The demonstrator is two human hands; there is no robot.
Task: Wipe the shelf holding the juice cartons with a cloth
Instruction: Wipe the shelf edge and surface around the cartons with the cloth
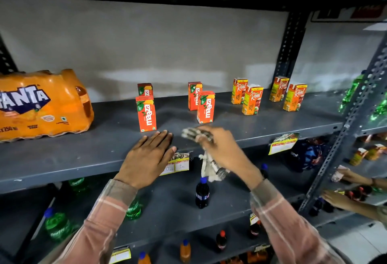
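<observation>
My right hand (222,148) has its fingers closed on the cloth (209,159) at the grey shelf's (104,150) front edge. My left hand (148,157) lies flat, fingers open, before the nearest Maaza carton (146,114); Real cartons (252,100) and a Fanta pack (41,104) flank it.

colours on the rack, head view
shelf (83,154) dark grey; juice cartons (146,114) orange-red, white lettering; apple cartons (252,100) orange with yellow-green; cloth (211,169) off-white with dark checks; shrink-wrapped pack (41,104) orange, blue-white logo; sleeves (109,217) pink plaid.
</observation>
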